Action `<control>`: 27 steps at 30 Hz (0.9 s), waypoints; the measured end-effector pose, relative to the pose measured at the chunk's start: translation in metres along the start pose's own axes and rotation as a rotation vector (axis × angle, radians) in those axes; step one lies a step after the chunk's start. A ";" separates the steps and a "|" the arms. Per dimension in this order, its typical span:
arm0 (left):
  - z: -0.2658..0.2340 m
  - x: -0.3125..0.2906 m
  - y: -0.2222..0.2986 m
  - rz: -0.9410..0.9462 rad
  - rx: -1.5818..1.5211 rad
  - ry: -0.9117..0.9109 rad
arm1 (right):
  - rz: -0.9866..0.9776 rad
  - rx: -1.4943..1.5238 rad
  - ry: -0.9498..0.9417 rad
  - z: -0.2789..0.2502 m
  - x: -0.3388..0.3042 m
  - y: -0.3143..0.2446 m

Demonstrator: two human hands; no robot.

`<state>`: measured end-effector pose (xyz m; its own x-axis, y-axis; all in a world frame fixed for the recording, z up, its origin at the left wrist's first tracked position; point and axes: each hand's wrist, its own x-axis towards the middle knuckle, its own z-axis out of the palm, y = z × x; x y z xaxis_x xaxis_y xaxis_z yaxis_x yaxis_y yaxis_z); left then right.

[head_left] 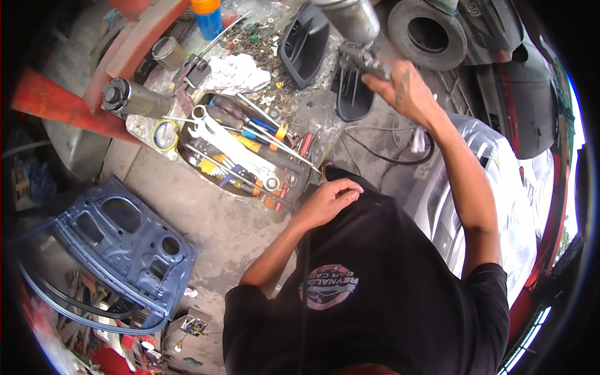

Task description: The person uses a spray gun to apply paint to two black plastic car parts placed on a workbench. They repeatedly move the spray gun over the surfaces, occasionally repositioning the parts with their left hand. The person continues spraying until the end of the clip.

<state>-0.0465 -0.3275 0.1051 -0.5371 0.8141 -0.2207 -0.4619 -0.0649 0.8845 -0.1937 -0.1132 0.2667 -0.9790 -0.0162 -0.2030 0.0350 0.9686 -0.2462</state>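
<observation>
My right hand point(406, 90) is wrapped round the handle of a spray gun point(361, 57). A metal cup point(351, 22) sits on top of the gun. Beneath the gun lies a black plastic part point(353, 103), partly hidden by gun and hand. A larger black plastic part with a hollow middle point(304, 47) rests to its left on the worktop. At my waist, my left hand point(329, 201) lies against the black shirt, fingers loosely extended and nothing visible in them.
An open container of wrenches and screwdrivers point(234, 150) stands left of centre, beside a metal can point(134, 99) and a white rag point(236, 75). A blue-grey car door shell point(128, 250) is at lower left. Clear plastic sheeting point(500, 181) and a tyre point(427, 34) are on the right.
</observation>
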 end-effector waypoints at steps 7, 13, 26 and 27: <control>-0.001 0.003 0.002 0.014 -0.013 -0.034 | 0.126 0.162 -0.219 -0.022 -0.034 -0.033; 0.006 0.003 -0.002 0.057 -0.030 -0.015 | 0.092 0.131 -0.020 -0.019 -0.003 -0.018; 0.006 0.002 -0.004 0.081 0.004 0.022 | 0.138 0.301 0.022 -0.012 0.009 -0.001; 0.005 0.002 0.001 0.047 -0.001 0.006 | 0.038 0.273 0.067 -0.003 0.011 0.007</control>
<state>-0.0441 -0.3231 0.1077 -0.5622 0.8069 -0.1812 -0.4371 -0.1039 0.8934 -0.2047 -0.1063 0.2653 -0.9868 0.0435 -0.1562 0.1153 0.8655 -0.4874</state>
